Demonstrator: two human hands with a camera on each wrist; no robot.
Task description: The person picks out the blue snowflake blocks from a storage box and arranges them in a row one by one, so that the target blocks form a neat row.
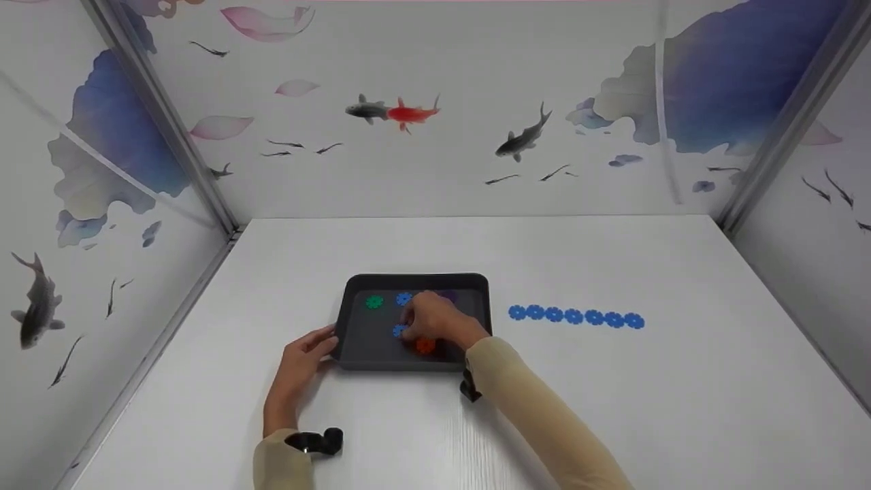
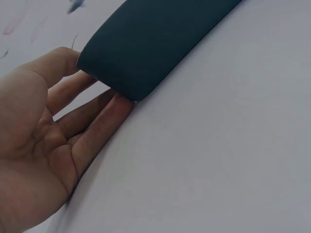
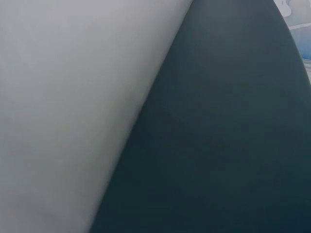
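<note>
A dark grey tray (image 1: 367,354) stands on the white table with notched plastic snowflake discs in it. My left hand (image 1: 303,361) holds its left side; in the left wrist view the thumb meets the rim and the fingers (image 2: 97,131) reach its lower edge. Over the tray, the curled fingers of my right hand (image 1: 435,318) pinch a blue snowflake disc (image 1: 398,331). Close by lie an orange disc (image 1: 425,346), another blue disc (image 1: 404,299) and a green disc (image 1: 374,301). A purple disc (image 1: 448,297) shows partly behind the hand. The right wrist view shows only the tray's outer wall (image 3: 209,131) and the table.
Right of the tray, several blue discs (image 1: 574,316) form a line on the white table (image 1: 612,388). Printed panels with fish and leaves enclose the table at the back (image 1: 463,184) and both sides.
</note>
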